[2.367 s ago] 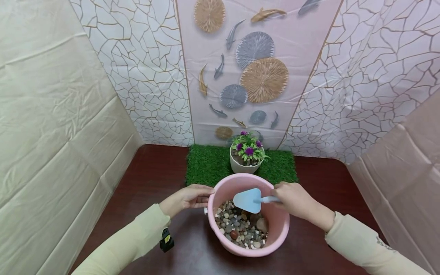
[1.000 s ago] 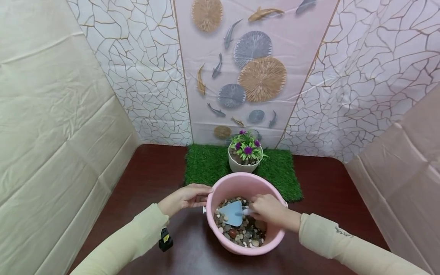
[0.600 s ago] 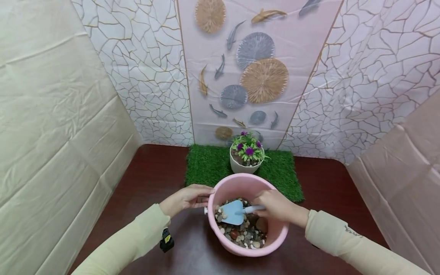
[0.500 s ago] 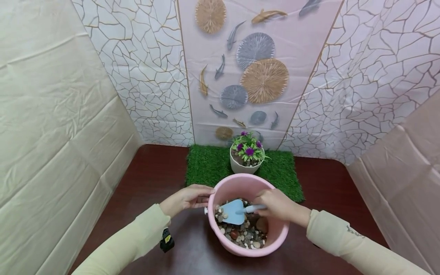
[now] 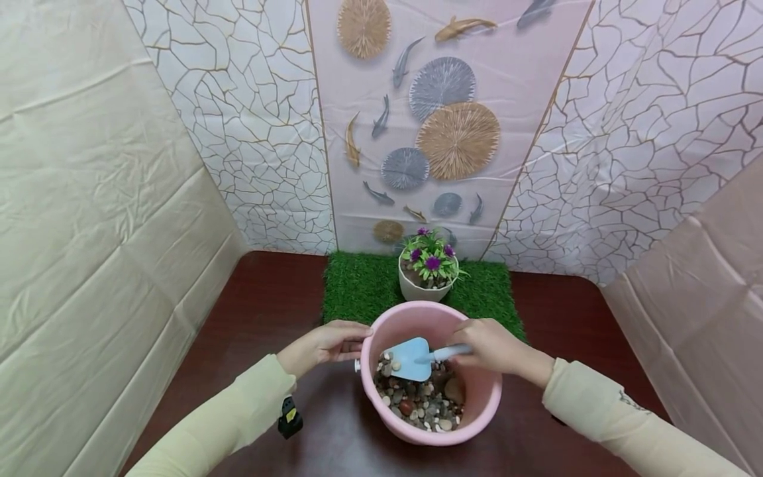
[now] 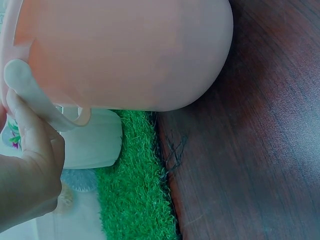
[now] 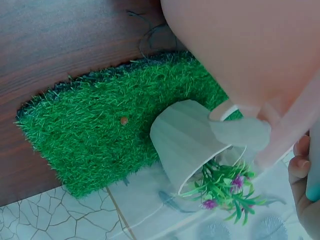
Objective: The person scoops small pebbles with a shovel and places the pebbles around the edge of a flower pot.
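Note:
A pink bucket (image 5: 417, 321) stands on the table with a bed of mixed pebbles (image 5: 420, 403) inside. My left hand (image 5: 324, 344) grips its left rim, thumb on top and fingers below. In the left wrist view that hand (image 6: 35, 170) lies against the bucket's pale handle (image 6: 42, 105). My right hand (image 5: 495, 344) holds the handle of a light blue trowel (image 5: 412, 361) over the pebbles, the blade pointing left. Several small pebbles (image 5: 390, 364) lie at the blade's tip. In the right wrist view only part of the right hand (image 7: 301, 185) shows at the edge.
Behind the bucket, a white pot (image 5: 420, 291) with purple flowers stands on a green artificial grass mat (image 5: 357, 285). One small pebble (image 7: 124, 120) lies on the mat. The dark wooden table (image 5: 274, 285) is enclosed by patterned and beige sheets.
The trowel went down and left into the pebbles, then rose slightly to the right with pebbles at its tip. My left hand has stayed on the rim.

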`<state>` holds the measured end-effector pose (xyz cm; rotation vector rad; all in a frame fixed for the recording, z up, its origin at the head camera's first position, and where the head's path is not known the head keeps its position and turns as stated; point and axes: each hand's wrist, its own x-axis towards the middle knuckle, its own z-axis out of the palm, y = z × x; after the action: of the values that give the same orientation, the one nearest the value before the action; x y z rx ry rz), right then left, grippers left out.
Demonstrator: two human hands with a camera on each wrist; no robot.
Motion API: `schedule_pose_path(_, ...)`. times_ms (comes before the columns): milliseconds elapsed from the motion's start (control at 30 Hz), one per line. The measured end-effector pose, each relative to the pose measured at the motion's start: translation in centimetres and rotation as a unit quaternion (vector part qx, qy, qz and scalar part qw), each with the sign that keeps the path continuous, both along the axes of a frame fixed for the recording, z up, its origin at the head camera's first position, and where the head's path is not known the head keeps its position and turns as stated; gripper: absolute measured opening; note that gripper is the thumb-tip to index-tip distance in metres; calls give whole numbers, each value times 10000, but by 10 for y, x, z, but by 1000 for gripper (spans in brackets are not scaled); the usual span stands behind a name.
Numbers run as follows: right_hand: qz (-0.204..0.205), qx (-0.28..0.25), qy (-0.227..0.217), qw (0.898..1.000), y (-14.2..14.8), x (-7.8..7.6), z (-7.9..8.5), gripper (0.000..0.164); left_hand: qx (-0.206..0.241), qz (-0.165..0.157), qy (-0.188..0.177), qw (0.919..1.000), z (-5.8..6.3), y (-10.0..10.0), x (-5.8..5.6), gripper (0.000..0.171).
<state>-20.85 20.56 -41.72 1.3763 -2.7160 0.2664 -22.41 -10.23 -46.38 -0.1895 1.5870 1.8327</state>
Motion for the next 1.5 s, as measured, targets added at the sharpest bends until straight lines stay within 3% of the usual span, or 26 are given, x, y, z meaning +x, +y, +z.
schedule_pose_path(467,-150,-146,-31,9998,17,-4,13,8,-51,58,-21,10000,0,1,0,35)
schedule_pose_path(867,-338,-125,-323,9988,24,-10,21,8,-84,48,-26,10000,0,0,1,36)
schedule_pose_path(1500,-473,-240,-236,9983,49,-20,44,5,-82,29,-45,10000,1,0,0,33)
